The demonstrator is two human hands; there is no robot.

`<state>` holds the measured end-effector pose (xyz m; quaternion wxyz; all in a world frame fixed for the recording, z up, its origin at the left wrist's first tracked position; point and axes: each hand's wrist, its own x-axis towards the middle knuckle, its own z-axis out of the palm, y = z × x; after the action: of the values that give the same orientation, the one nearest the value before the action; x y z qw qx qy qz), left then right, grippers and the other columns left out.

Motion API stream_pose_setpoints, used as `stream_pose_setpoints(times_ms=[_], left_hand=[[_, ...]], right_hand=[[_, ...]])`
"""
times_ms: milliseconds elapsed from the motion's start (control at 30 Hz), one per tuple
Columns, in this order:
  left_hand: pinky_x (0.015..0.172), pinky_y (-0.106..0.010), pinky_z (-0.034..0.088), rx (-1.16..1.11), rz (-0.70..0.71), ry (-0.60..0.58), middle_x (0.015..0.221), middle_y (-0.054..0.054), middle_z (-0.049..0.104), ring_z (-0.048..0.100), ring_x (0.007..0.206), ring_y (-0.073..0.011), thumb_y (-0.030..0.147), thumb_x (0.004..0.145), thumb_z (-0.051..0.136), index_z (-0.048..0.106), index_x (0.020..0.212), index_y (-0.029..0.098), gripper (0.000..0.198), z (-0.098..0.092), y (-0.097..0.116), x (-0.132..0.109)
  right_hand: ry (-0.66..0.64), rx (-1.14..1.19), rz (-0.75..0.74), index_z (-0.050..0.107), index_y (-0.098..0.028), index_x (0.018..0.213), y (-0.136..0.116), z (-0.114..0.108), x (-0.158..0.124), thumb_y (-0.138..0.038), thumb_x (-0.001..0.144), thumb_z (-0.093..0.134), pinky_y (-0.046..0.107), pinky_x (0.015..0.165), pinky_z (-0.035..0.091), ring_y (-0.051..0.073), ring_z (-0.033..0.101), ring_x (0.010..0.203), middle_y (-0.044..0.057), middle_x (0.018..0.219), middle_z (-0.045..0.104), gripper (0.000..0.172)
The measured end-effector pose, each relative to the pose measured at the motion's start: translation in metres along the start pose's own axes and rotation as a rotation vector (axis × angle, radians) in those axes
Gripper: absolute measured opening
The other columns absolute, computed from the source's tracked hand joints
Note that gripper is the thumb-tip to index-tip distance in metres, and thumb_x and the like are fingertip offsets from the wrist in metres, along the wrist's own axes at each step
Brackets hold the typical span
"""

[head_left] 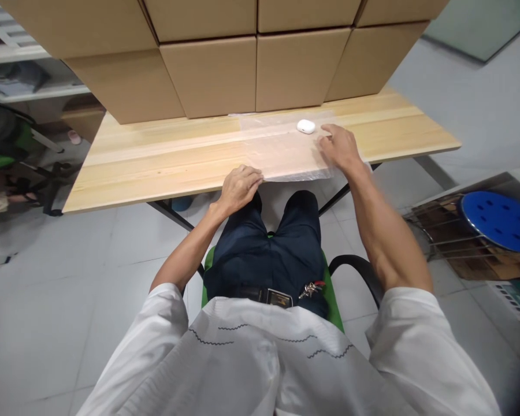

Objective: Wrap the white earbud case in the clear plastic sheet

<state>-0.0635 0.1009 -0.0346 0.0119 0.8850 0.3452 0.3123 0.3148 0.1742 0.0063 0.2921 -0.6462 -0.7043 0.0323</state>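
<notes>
Clear plastic, a thin bubbled sheet (286,147), lies flat on the pale wooden table (156,164), its near edge hanging a little over the table's front rim. The left hand (239,186) rests at that front rim with the fingers curled down onto the sheet's near left corner, pressing rather than gripping as far as can be seen. The right hand (340,147) lies palm down on the sheet's right side, fingers stretched toward the left and spread slightly, flat on the plastic and closed on nothing. The two hands are well apart, one at each side of the sheet. A small white case (305,126), rounded like a pebble, sits on the far part of the sheet, just beyond the right hand's fingertips and not touched by them. Behind the sheet a row of brown cardboard boxes (251,72) is stacked along the back of the table. To the right, on the floor side, stands a blue round stool (500,219).
</notes>
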Motion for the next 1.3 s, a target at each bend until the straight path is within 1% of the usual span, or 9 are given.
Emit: stream_pose_setpoints(times_ms=[167,300,500,700,900,1000,1100,1200,1300], left_hand=[[0.101,-0.049,0.059,-0.029,0.041,0.021,0.131,-0.015,0.085,0.074,0.119,-0.0296,0.036,0.12,0.053,0.086,0.124,0.02,0.036,0.004,0.002,-0.001],[0.1,-0.048,0.059,-0.054,0.088,0.051,0.13,-0.014,0.085,0.075,0.119,-0.0285,0.039,0.12,0.055,0.087,0.121,0.022,0.036,0.006,0.005,-0.003],[0.101,-0.048,0.057,-0.064,0.099,0.041,0.129,-0.012,0.085,0.073,0.12,-0.0288,0.039,0.121,0.053,0.086,0.123,0.023,0.036,0.01,0.011,-0.005],[0.104,-0.048,0.056,-0.034,0.099,-0.015,0.131,-0.013,0.083,0.071,0.123,-0.0292,0.036,0.121,0.052,0.084,0.127,0.023,0.035,0.008,0.021,-0.005],[0.109,-0.049,0.055,0.009,0.073,-0.063,0.136,-0.013,0.08,0.069,0.126,-0.0292,0.034,0.121,0.052,0.083,0.129,0.024,0.034,0.006,0.031,-0.007],[0.11,-0.051,0.055,0.019,0.056,-0.084,0.139,-0.014,0.078,0.069,0.128,-0.0302,0.037,0.121,0.051,0.082,0.131,0.024,0.036,0.007,0.034,-0.007],[0.111,-0.052,0.054,0.015,0.057,-0.09,0.14,-0.015,0.078,0.068,0.128,-0.0307,0.037,0.121,0.05,0.082,0.132,0.024,0.036,0.008,0.037,-0.006],[0.112,-0.051,0.054,0.003,0.057,-0.097,0.142,-0.016,0.077,0.069,0.13,-0.0311,0.036,0.121,0.049,0.082,0.131,0.022,0.037,0.008,0.039,-0.006],[0.112,-0.052,0.055,-0.007,0.052,-0.083,0.141,-0.018,0.077,0.07,0.13,-0.0315,0.037,0.121,0.047,0.081,0.133,0.02,0.039,0.007,0.039,-0.007]], right_hand=[[-0.116,0.007,-0.079,0.064,-0.024,0.166,-0.017,0.015,0.039,-0.061,0.108,0.061,0.072,0.14,0.038,0.045,0.045,0.17,0.016,0.177,0.057,0.069],[-0.234,0.0,-0.087,0.076,-0.02,0.15,-0.027,0.027,0.052,-0.054,0.11,0.056,0.067,0.143,0.035,0.042,0.04,0.174,0.017,0.171,0.062,0.057],[-0.229,-0.086,-0.034,0.079,-0.017,0.146,-0.037,0.034,0.052,-0.051,0.115,0.04,0.068,0.136,0.038,0.042,0.049,0.162,0.021,0.158,0.069,0.061],[-0.233,-0.127,0.095,0.083,-0.017,0.141,-0.053,0.038,0.047,-0.045,0.108,0.053,0.06,0.13,0.047,0.043,0.059,0.147,0.023,0.162,0.06,0.053],[-0.057,0.028,0.057,0.087,-0.017,0.123,-0.062,0.061,0.04,-0.049,0.106,0.055,0.075,0.129,0.048,0.047,0.064,0.14,0.024,0.145,0.068,0.048],[-0.049,0.088,-0.075,0.086,-0.016,0.129,-0.084,0.075,0.027,-0.051,0.108,0.052,0.078,0.131,0.045,0.047,0.063,0.141,0.023,0.135,0.072,0.053],[-0.129,0.091,-0.188,0.085,-0.016,0.135,-0.121,0.081,0.011,-0.051,0.11,0.049,0.079,0.132,0.044,0.049,0.059,0.147,0.023,0.132,0.074,0.056],[-0.235,0.027,-0.206,0.085,-0.022,0.136,-0.155,0.08,-0.003,-0.05,0.112,0.049,0.078,0.13,0.046,0.051,0.058,0.149,0.022,0.151,0.068,0.052],[-0.275,-0.014,-0.21,0.08,-0.024,0.148,-0.169,0.076,-0.012,-0.046,0.113,0.048,0.074,0.128,0.05,0.05,0.06,0.148,0.019,0.163,0.062,0.052]])
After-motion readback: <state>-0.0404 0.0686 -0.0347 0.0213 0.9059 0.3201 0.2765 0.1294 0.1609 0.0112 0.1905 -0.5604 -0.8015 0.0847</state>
